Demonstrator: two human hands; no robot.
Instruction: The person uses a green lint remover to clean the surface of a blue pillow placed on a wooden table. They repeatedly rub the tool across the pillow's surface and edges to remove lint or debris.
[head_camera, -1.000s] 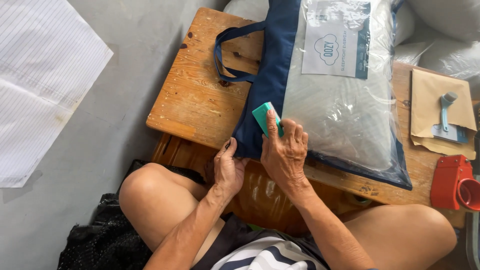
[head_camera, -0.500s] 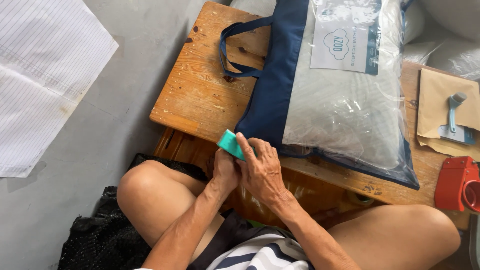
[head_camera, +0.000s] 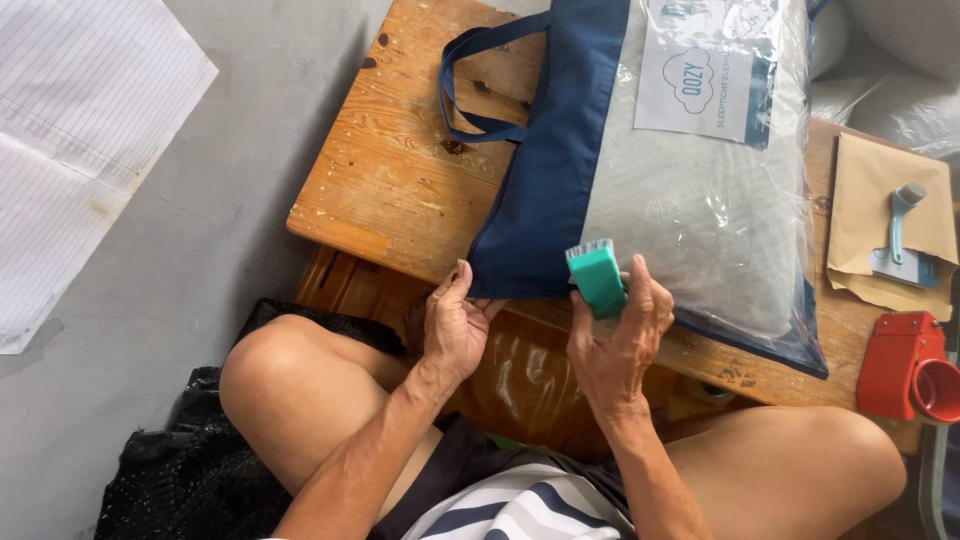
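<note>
Bag (head_camera: 640, 150) is running off the top edge. Tape dispenser (head_camera: 905, 365) is getting cut by the right edge. Right hand (head_camera: 615, 345) is hiding the teal block's (head_camera: 597, 275) lower end. Paper (head_camera: 70, 150) is cropped left.

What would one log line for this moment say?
left hand: pinching navy fabric bag corner | right hand: holding small teal brush block | surface: wooden table

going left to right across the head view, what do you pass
white lined sheet → bare knee → left hand at the bag's near corner → green block in the right hand → clear front of the navy bag → brown envelope → red tape dispenser
</note>
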